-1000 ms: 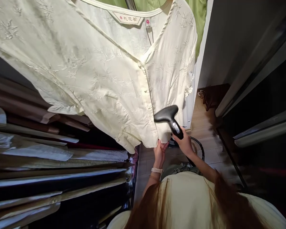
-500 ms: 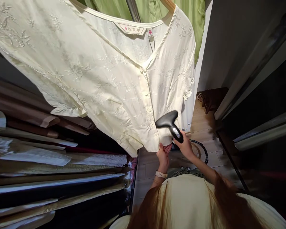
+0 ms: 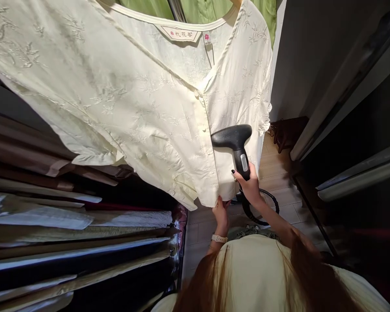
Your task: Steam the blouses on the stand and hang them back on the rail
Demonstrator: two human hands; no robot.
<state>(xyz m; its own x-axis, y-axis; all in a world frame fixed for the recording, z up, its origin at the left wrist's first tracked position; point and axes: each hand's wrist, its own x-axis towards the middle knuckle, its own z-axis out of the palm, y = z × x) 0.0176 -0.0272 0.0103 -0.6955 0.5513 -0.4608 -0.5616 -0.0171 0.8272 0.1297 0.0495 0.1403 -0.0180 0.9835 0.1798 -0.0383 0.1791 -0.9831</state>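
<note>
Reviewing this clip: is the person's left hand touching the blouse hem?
Touching: the head view shows the left hand pinching the hem of the cream embroidered blouse, its fingers tucked behind the fabric.

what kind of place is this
Probably a walk-in wardrobe or clothing storeroom: a cream embroidered blouse hangs in front, plastic-wrapped garments line the left side, and a handheld garment steamer is held against the blouse.
</note>
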